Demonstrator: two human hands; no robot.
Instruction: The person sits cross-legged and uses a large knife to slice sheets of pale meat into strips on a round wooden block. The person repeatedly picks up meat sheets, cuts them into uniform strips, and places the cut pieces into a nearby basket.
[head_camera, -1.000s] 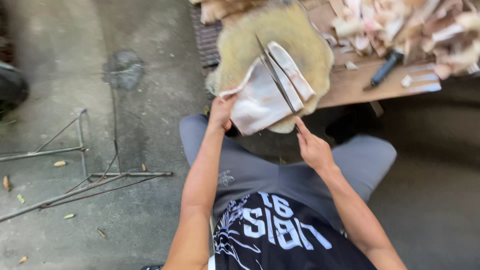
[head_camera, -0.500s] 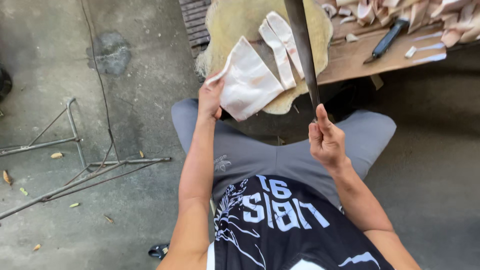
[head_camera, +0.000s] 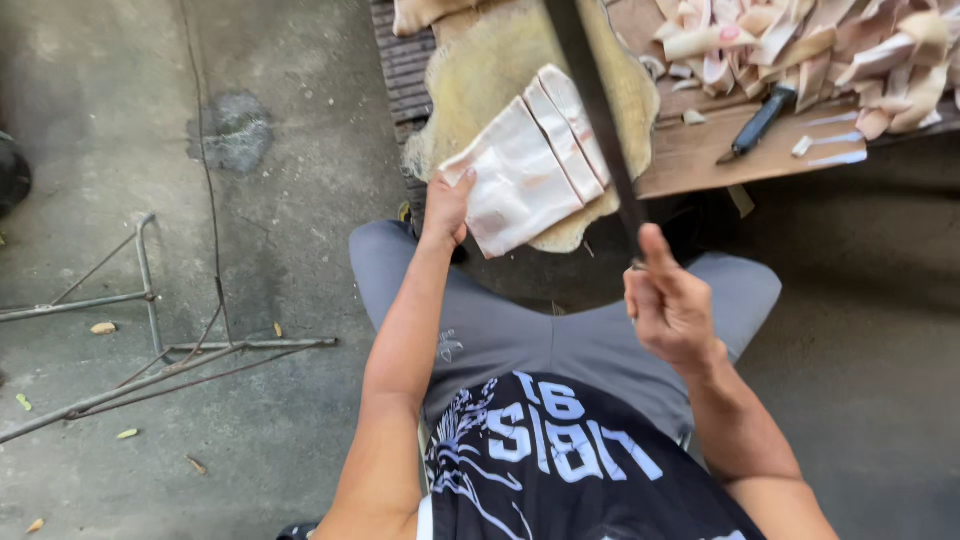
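Head view: your left hand (head_camera: 447, 205) presses, fingers curled, on one pale slab (head_camera: 525, 175) scored into three strips, lying on one round block (head_camera: 480, 70) just beyond it. Your right hand (head_camera: 668, 305) is fisted around one long blade (head_camera: 592, 100); its tip is cut off above. One dark-handled knife (head_camera: 760, 122) lies beyond your right hand.
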